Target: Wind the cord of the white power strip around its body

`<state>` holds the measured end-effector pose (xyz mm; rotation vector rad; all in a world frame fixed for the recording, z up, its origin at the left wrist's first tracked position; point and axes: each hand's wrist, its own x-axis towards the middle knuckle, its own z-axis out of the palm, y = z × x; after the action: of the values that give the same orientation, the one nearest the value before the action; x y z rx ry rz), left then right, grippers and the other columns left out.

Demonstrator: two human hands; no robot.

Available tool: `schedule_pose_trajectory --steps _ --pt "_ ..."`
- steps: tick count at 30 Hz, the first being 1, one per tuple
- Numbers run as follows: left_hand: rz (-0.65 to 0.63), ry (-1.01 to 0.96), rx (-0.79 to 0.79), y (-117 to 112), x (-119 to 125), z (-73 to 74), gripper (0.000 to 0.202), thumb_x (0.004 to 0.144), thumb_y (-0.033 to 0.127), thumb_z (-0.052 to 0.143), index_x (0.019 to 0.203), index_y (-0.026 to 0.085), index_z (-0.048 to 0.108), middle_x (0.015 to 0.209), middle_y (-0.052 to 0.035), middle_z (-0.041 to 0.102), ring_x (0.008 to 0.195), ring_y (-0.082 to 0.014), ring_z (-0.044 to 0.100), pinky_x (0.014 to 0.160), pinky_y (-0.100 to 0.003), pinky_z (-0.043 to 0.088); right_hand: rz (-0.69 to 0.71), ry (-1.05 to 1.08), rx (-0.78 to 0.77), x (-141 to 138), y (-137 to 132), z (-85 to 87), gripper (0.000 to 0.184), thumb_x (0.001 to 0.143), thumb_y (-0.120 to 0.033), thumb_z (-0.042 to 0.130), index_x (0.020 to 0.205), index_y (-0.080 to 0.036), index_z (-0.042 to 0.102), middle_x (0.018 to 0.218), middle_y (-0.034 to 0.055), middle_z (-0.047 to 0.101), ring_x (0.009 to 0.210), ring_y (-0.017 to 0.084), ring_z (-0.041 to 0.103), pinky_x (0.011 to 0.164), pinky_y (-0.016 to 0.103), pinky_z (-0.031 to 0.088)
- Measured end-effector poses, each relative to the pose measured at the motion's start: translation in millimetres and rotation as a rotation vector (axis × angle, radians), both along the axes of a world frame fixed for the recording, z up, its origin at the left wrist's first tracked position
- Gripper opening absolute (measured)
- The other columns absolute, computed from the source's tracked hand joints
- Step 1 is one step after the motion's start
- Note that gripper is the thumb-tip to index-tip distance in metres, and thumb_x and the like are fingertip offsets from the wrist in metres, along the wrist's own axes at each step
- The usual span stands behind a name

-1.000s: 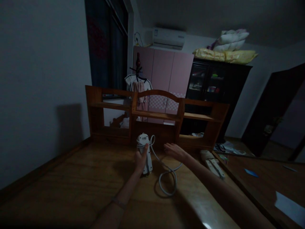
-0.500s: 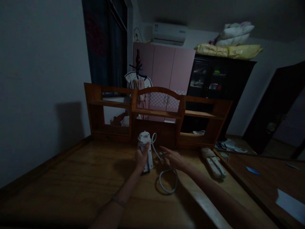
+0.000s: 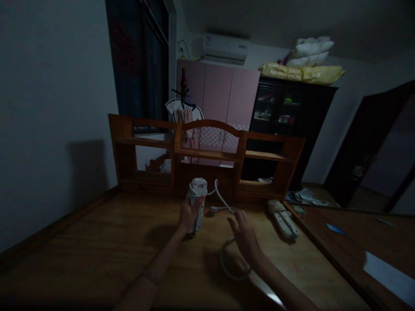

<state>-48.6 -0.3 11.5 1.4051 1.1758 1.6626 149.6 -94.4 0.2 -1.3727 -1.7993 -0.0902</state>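
The left fingers [image 3: 194,203] still grip the power strip [image 3: 197,203]. The right hand [image 3: 244,237], fingers spread wide, has drawn back above the cord [image 3: 227,263].

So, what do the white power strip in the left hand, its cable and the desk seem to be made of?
The white oblong power strip, gripped upright by the left hand, looks like moulded plastic with a smooth, dull-glossy shell. Its white round cable bends in soft loops, so probably rubbery plastic sheathing. The brown desk top seems to be varnished wood: grain streaks and a faint sheen show. The dim light leaves this uncertain.
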Motion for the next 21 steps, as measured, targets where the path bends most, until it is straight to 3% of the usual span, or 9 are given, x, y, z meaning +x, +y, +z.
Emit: schedule_pose_trajectory --steps 2,6,8,11,15,18,21 --pt "-0.072 0.107 0.010 -4 -8 8.0 0.056 0.069 0.055 0.065 0.107 0.016 0.063 0.096 -0.0095 0.071 0.086 -0.0245 0.066 0.073 -0.029 0.048 -0.061 0.055 0.179 27 -2 33.3 0.027 0.096 -0.025 0.033 0.117 -0.022 0.049 0.102 0.0087 0.055 0.093 0.021 0.055 0.083 0.034 0.045" --pt "-0.102 0.246 -0.017 -15 -26 10.0 0.055 0.065 0.054 0.069 0.105 0.018 0.062 0.100 -0.0104 0.070 0.094 -0.0273 0.064 0.078 -0.031 0.048 -0.170 -0.114 0.400 80 3 94.6 0.033 0.096 -0.023 0.034 0.121 -0.024 0.054 0.099 0.0082 0.054 0.093 0.021 0.053 0.084 0.034 0.042" --pt "-0.122 0.214 -0.068 -23 -33 6.2 0.054 0.065 0.055 0.068 0.105 0.019 0.061 0.096 -0.0096 0.070 0.087 -0.0261 0.066 0.073 -0.032 0.050 -0.236 -0.208 0.465 98 14 114.1 0.032 0.095 -0.024 0.037 0.119 -0.025 0.057 0.101 0.0081 0.055 0.097 0.022 0.050 0.087 0.036 0.039" --pt "-0.304 0.045 -0.248 -40 -42 5.0 0.052 0.070 0.060 0.062 0.100 0.017 0.059 0.077 -0.0084 0.069 0.060 -0.0224 0.065 0.052 -0.030 0.050 -0.324 -0.228 0.474 108 45 128.6 0.032 0.096 -0.028 0.036 0.119 -0.024 0.057 0.100 0.0078 0.055 0.093 0.020 0.052 0.081 0.031 0.039" --pt "-0.578 -0.171 -0.308 -78 -46 26.6 0.052 0.075 0.063 0.055 0.093 0.015 0.058 0.070 -0.0086 0.067 0.048 -0.0198 0.061 0.044 -0.031 0.050 -0.333 -0.285 0.207 97 98 119.1 0.033 0.097 -0.029 0.031 0.119 -0.022 0.055 0.104 0.0086 0.055 0.077 0.017 0.055 0.061 0.024 0.037" --pt "-0.657 -0.193 -0.267 -109 -43 53.8 0.050 0.082 0.060 0.048 0.088 0.012 0.060 0.074 -0.0100 0.067 0.054 -0.0171 0.063 0.050 -0.028 0.052 -0.159 -0.430 -0.071 76 124 88.1 0.033 0.096 -0.024 0.032 0.120 -0.020 0.054 0.106 0.0105 0.057 0.083 0.018 0.056 0.064 0.024 0.038" --pt "-0.619 -0.184 -0.237 -120 -36 72.5 0.050 0.080 0.059 0.051 0.089 0.011 0.060 0.072 -0.0096 0.067 0.052 -0.0165 0.063 0.048 -0.026 0.050 -0.005 -0.496 -0.179 54 128 48.6 0.028 0.089 -0.019 0.044 0.112 -0.023 0.061 0.103 0.0084 0.061 0.094 0.019 0.057 0.077 0.025 0.041"
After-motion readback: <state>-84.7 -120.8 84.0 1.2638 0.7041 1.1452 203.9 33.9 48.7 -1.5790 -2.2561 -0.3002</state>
